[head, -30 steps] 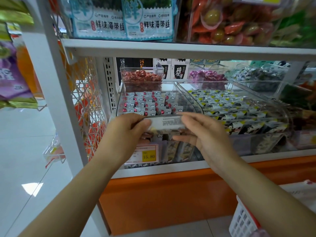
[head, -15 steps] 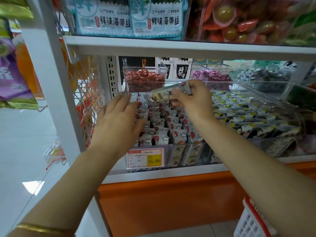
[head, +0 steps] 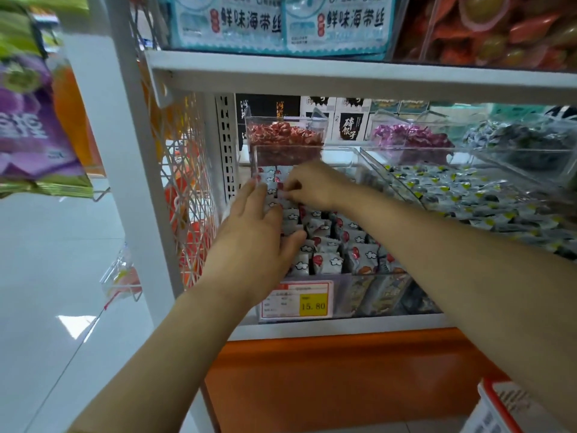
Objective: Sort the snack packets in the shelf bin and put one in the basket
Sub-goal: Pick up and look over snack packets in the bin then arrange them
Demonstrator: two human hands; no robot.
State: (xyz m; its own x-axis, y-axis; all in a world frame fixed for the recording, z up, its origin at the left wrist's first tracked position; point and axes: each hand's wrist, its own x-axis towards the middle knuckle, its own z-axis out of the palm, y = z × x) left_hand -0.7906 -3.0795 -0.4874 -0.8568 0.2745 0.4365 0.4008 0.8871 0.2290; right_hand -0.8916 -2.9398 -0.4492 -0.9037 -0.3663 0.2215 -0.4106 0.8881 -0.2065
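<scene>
Pressing our left hand [head: 253, 235] flat, fingers straight, on the snack packets [head: 327, 264] in the shelf bin [head: 343, 150], we pinch a packet [head: 282, 195] with curled right hand [head: 315, 185], now lowered from above the bin into its back row.

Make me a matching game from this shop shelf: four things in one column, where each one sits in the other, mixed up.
Things
1. yellow price label marked 15.80
2. white plastic basket with a red rim
3. clear tub of red-wrapped sweets
4. clear tub of purple-wrapped sweets

Places
A. bottom right corner of the view
B. back row, directly behind the clear bin of white snack packets
C. back row, right of the red-wrapped sweets
D. front wall of the snack packet bin

Pairs: 1-D, 2-A, 3-B, 4-C.
</scene>
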